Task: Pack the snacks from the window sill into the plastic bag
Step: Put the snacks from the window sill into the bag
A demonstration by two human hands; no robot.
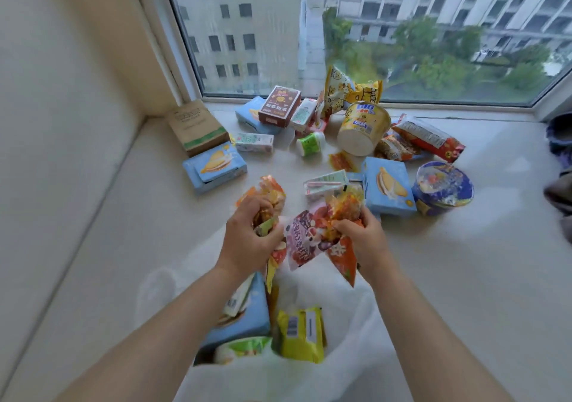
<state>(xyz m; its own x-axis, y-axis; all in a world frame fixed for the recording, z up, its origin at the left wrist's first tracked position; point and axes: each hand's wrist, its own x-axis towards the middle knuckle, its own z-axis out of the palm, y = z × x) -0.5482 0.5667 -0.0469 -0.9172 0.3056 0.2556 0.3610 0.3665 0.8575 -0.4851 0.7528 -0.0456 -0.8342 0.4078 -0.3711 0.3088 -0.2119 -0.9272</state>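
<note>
Both hands hover over the open white plastic bag (346, 333). The left hand (247, 240) clenches crinkly orange snack packets (269, 194); the right hand (362, 234) grips pink-and-orange soft wrappers (309, 237). They look light, slippery and crushable, best pinched at the edges.

Head camera looks down, close over the window sill (464, 262).

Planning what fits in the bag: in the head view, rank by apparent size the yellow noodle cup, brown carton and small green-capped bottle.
1. Yellow noodle cup and brown carton: look alike.
2. Green-capped bottle.
</note>
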